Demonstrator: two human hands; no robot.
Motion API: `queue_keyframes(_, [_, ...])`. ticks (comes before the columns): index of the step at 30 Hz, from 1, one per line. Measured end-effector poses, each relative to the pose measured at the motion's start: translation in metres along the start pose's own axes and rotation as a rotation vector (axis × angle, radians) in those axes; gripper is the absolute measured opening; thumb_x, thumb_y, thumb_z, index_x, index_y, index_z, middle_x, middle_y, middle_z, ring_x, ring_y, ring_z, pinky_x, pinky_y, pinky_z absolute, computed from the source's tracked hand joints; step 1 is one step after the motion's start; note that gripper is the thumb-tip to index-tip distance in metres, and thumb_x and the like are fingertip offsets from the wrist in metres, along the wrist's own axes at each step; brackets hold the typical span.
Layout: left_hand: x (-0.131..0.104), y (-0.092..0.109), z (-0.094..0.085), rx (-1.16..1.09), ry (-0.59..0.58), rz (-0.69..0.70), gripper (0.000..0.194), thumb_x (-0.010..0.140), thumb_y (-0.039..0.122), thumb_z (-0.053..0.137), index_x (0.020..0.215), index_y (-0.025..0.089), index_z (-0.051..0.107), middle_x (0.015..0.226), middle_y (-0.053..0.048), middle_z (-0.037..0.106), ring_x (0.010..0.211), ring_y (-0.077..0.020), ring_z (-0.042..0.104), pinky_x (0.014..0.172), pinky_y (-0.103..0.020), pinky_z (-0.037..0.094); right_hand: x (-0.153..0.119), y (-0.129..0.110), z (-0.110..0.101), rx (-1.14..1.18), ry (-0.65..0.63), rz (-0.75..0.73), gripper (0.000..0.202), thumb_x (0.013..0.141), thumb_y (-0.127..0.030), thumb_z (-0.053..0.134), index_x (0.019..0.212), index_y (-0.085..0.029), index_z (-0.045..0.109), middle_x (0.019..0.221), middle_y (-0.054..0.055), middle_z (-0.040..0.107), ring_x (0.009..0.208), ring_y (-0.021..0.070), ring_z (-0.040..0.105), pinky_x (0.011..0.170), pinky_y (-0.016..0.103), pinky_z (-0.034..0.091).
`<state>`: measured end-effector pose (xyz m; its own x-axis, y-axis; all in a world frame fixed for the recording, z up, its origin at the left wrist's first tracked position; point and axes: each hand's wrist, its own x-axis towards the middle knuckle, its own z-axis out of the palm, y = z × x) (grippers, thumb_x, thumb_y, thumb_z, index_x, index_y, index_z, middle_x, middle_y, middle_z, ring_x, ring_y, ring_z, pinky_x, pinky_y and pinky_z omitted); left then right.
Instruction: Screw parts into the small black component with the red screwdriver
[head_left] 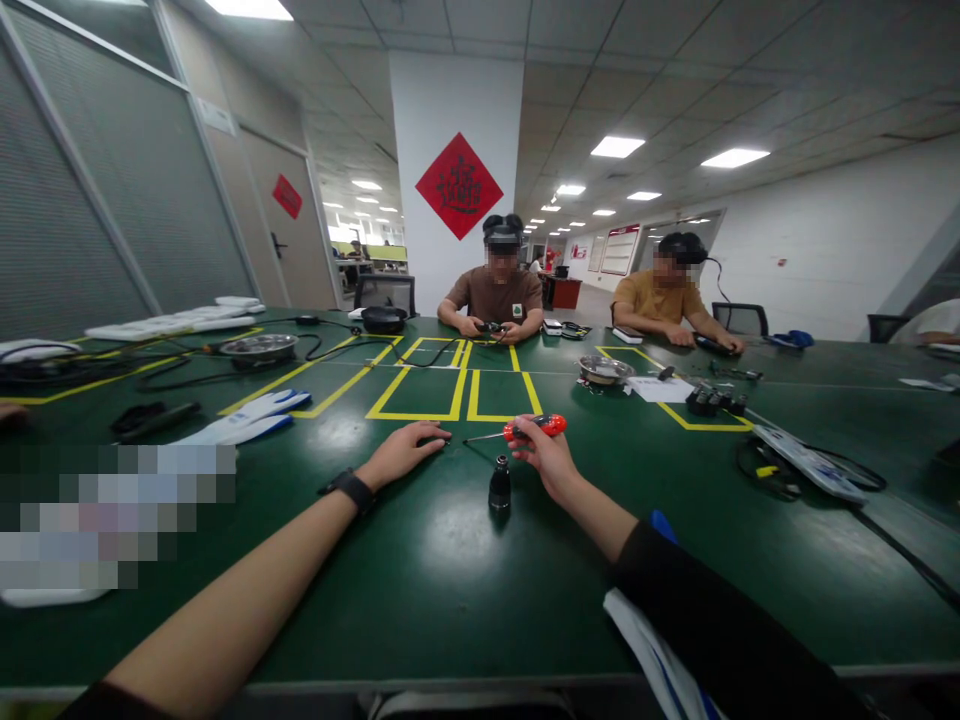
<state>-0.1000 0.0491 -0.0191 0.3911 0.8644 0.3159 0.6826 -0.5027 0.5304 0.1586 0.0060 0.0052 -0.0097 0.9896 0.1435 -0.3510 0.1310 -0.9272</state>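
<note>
My right hand (546, 455) is closed round the red and black handle of a screwdriver (555, 426), whose thin shaft points left, just above the table. On the green table (450, 580), a black cylindrical part (499, 486) with a narrower silver-ringed top stands upright between my hands, nearer the right one. My left hand (405, 452) rests on the tabletop left of the screwdriver tip, fingers stretched to the right; whether something small lies under its fingertips is too small to tell. A dark watch is on the left wrist.
Yellow tape rectangles (416, 416) mark the table. Metal bowls (604, 371) (259, 348) stand farther back. White-blue gloves (247, 418) lie left; black parts (712, 402), a power strip (810, 462) and cables lie right. Two people sit across the table.
</note>
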Motion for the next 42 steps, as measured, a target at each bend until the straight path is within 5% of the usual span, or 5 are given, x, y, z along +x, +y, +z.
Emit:
queue_keyframes(14, [0.001, -0.003, 0.001, -0.007, 0.085, -0.025, 0.031, 0.073, 0.046, 0.055, 0.082, 0.021, 0.07, 0.103, -0.005, 0.066, 0.099, -0.0232, 0.058, 0.091, -0.035, 0.042, -0.004, 0.001, 0.003, 0.0, -0.079, 0.001, 0.027, 0.066, -0.032, 0.071, 0.085, -0.016, 0.062, 0.079, 0.006, 0.068, 0.064, 0.0134, 0.063, 0.053, 0.024, 0.053])
queue_keyframes(29, [-0.003, 0.017, 0.001, 0.166, 0.131, 0.073, 0.029, 0.084, 0.038, 0.042, 0.091, 0.022, 0.065, 0.095, -0.005, 0.064, 0.091, -0.02, 0.056, 0.085, -0.033, 0.043, 0.003, 0.001, -0.004, -0.044, 0.2, -0.2, 0.026, 0.068, -0.037, 0.066, 0.08, -0.014, 0.062, 0.067, 0.002, 0.065, 0.048, 0.0069, 0.053, 0.043, 0.017, 0.042])
queue_keyframes(35, [-0.002, 0.016, 0.002, 0.228, 0.176, 0.09, 0.037, 0.088, 0.042, 0.034, 0.101, 0.026, 0.065, 0.112, -0.005, 0.058, 0.104, -0.0209, 0.05, 0.093, -0.037, 0.036, 0.003, -0.003, -0.003, 0.004, 0.203, -0.259, 0.025, 0.068, -0.035, 0.067, 0.083, -0.015, 0.06, 0.067, 0.001, 0.064, 0.05, 0.0074, 0.054, 0.044, 0.018, 0.042])
queue_keyframes(42, [-0.002, 0.012, 0.005, 0.283, 0.096, -0.142, 0.05, 0.09, 0.049, 0.016, 0.107, 0.037, 0.062, 0.134, 0.001, 0.044, 0.125, -0.0266, 0.033, 0.102, -0.047, 0.022, 0.0, 0.001, -0.001, -0.072, 0.093, -0.256, 0.025, 0.071, -0.036, 0.065, 0.082, -0.014, 0.06, 0.068, 0.002, 0.064, 0.051, 0.0078, 0.053, 0.045, 0.018, 0.042])
